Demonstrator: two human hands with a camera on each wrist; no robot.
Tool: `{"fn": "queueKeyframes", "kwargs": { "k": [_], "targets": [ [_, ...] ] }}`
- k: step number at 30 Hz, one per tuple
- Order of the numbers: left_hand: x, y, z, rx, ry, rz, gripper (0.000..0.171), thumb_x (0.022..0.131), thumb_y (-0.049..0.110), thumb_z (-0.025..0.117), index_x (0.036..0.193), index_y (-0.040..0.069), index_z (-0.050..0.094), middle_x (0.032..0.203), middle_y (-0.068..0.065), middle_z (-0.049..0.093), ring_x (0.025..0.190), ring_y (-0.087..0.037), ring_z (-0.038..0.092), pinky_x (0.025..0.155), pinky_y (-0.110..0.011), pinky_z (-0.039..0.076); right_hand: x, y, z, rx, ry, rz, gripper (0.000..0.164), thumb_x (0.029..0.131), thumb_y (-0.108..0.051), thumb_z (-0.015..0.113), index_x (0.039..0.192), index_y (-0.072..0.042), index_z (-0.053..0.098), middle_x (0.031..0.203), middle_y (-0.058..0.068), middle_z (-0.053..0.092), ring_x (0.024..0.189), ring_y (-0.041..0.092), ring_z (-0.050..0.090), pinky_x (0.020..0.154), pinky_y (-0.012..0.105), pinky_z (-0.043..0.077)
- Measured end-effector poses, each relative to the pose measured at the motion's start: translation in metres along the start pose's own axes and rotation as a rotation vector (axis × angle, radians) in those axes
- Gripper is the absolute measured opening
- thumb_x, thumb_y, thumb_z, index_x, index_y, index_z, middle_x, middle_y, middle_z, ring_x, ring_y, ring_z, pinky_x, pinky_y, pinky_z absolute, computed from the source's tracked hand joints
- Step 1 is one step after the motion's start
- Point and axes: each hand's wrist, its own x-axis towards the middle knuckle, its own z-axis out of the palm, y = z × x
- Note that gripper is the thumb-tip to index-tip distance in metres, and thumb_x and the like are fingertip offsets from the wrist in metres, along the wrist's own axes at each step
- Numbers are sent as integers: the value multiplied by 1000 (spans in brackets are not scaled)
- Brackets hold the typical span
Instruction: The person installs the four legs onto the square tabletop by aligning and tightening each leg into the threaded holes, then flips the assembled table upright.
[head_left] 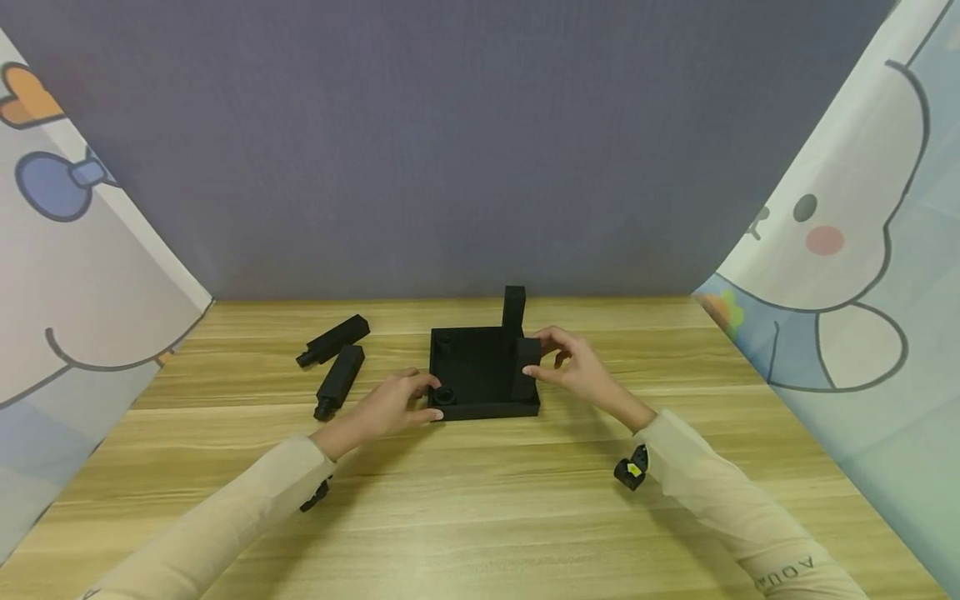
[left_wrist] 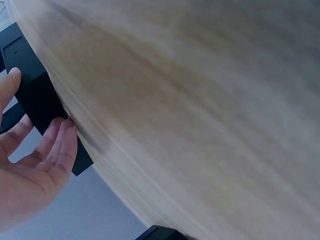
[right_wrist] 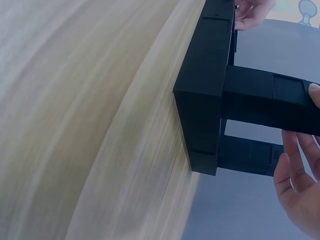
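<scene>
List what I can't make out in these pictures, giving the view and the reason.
Head: the foot of the far upright post, lost black on black and partly behind the near upright post.
Right wrist: the posts' lower ends, hidden by the wall of the tray.
Right wrist: part of the right hand, cut off by the right edge.
Left wrist: part of the left hand, cut off by the left edge.
</scene>
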Motion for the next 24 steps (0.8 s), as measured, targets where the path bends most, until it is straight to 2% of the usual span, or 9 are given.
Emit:
{"fn": "queueKeyframes", "kwargs": {
  "k": [12,18,24],
  "targets": [
    [0,2,-1,4,-8,-10,41,82,34,67,116,12,57,109,-9,58,91,-22,60,73,-33,51,0,0,0,29,-13,32,40,77,-13,74,111,-5,57,99,10,62,88,22,59,67,37,50],
    [0,2,-2,-5,-12,-11,41,82,33,68,116,11,57,110,-10,58,92,-23,60,74,-33,51,1,-2,-2,55,-29,52,42,77,-12,73,115,-6,56,104,12,61,92,25,58,71,39,49],
    [0,2,-3,-20,-29,-13,42,82,33,67,117,11,56,113,-10,57,94,-23,60,76,-33,52,0,-24,-6,53,-38,60,40,78,-4,70,114,2,54,105,19,60,93,33,58,73,47,48]
  ]
}}
